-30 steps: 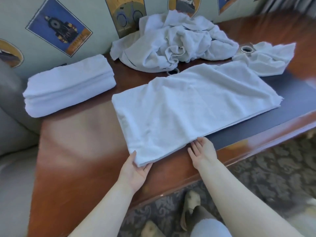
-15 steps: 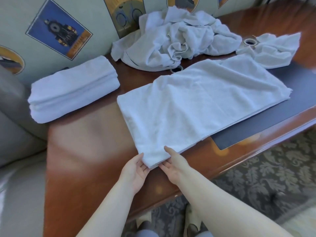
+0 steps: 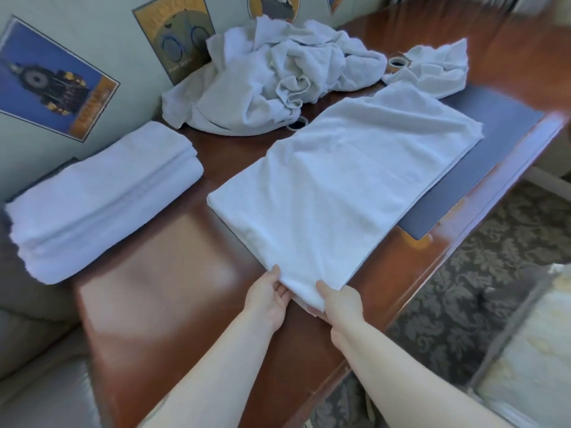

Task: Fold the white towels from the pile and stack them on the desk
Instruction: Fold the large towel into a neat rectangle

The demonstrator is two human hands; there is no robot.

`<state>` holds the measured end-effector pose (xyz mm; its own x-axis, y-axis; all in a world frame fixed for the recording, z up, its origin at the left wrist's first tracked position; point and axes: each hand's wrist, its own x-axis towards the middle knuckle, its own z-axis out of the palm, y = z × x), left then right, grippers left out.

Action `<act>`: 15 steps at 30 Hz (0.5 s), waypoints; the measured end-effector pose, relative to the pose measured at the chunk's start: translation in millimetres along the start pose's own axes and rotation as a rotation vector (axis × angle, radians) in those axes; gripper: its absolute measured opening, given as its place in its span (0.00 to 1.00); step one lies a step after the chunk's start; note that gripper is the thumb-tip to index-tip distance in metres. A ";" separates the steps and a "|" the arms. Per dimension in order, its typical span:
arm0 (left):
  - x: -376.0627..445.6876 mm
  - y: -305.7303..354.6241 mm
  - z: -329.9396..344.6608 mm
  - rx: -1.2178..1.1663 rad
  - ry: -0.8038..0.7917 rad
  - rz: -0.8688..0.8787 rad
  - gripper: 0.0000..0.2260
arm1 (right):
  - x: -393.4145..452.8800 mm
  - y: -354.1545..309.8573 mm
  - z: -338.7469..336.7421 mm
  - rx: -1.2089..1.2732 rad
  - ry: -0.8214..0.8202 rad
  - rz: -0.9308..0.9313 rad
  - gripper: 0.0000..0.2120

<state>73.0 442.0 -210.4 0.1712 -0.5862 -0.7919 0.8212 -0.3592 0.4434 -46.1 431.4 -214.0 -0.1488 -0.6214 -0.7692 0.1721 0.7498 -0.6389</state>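
Hands meet at the near corner of the half-folded white terry towel [image 3: 349, 193] on our glossy reddish wooden desk [image 3: 160, 304]. Our left hand [image 3: 268, 299] and right hand [image 3: 341, 302] both pinch that corner, thumbs on top.

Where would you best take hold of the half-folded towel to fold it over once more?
Probably at the near short end of the half-folded towel, where both hands already pinch its corners: left hand, right hand. It lies flat and long, stretching away from them.
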 end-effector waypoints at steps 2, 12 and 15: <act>1.0 10.2 -1.2 0.016 -0.022 -0.022 0.14 | -5.7 4.7 3.3 0.001 0.048 -0.043 0.03; 48.4 111.0 17.3 -0.067 -0.038 0.053 0.12 | -22.9 29.8 14.1 0.346 -0.174 0.071 0.11; 60.4 127.9 11.4 -0.151 -0.045 0.076 0.09 | -23.6 42.7 10.1 0.411 -0.091 -0.012 0.11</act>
<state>182.1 352.4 -196.8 0.2142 -0.6407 -0.7373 0.8800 -0.2010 0.4303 -25.5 475.7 -223.2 -0.0699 -0.6605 -0.7476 0.5478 0.6009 -0.5821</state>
